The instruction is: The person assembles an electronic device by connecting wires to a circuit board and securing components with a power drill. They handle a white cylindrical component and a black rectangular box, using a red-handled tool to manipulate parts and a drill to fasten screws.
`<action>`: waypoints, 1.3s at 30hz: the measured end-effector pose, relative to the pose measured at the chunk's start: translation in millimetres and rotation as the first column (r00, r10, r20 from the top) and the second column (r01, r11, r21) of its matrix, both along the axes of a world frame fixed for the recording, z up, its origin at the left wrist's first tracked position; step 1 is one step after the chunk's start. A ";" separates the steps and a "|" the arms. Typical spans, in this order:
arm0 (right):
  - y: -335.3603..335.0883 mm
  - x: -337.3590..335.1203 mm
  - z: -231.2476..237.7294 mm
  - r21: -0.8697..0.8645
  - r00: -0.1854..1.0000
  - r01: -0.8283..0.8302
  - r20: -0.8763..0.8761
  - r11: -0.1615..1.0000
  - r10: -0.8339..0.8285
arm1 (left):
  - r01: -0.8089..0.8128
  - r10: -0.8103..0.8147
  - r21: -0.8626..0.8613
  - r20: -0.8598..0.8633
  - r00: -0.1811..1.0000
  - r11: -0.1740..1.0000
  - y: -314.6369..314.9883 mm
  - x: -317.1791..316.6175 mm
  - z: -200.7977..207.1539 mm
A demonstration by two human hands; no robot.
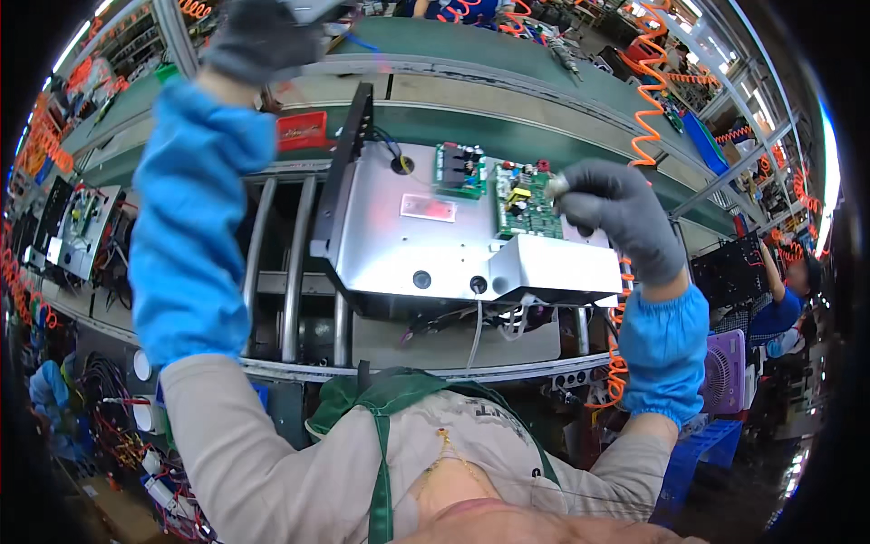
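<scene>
Two grey-gloved hands are seen about a silver metal unit (376, 258), which is set over metal rollers (297, 272) at the centre of the clock face used here. The right hand (625, 207) is placed at three o'clock, its thumb and fingers closed on a small pale piece (555, 187), which is held at the right edge of a larger green circuit board (526, 207); whether the board is touched by it cannot be told. That board is mounted at two o'clock on the unit, and a smaller green circuit board (460, 170) is fitted at twelve. The left hand (263, 43) is raised between ten and eleven o'clock and blurred; a grey object (319, 10) is seen by its fingers, cut off by the top edge, and whether it is gripped cannot be told. The unit is bordered at nine o'clock by an upright black panel (346, 177). At four, a silver box-shaped cover (557, 269) is carried, and at six a white cable (477, 331) is hung. A red tray (302, 131) is placed at ten, and a coiled orange hose (646, 118) is suspended at two
</scene>
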State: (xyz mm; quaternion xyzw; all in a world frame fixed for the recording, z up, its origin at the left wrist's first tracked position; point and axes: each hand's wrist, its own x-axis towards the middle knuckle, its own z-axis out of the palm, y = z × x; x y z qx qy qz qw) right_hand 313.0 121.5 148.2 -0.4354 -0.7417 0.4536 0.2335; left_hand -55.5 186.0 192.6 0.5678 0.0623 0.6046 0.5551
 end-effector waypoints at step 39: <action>153.1 -93.3 -83.5 -0.229 0.874 -0.055 -0.482 0.972 -0.065 | -0.387 -0.083 -0.244 -0.918 0.389 0.889 45.8 61.2 -125.6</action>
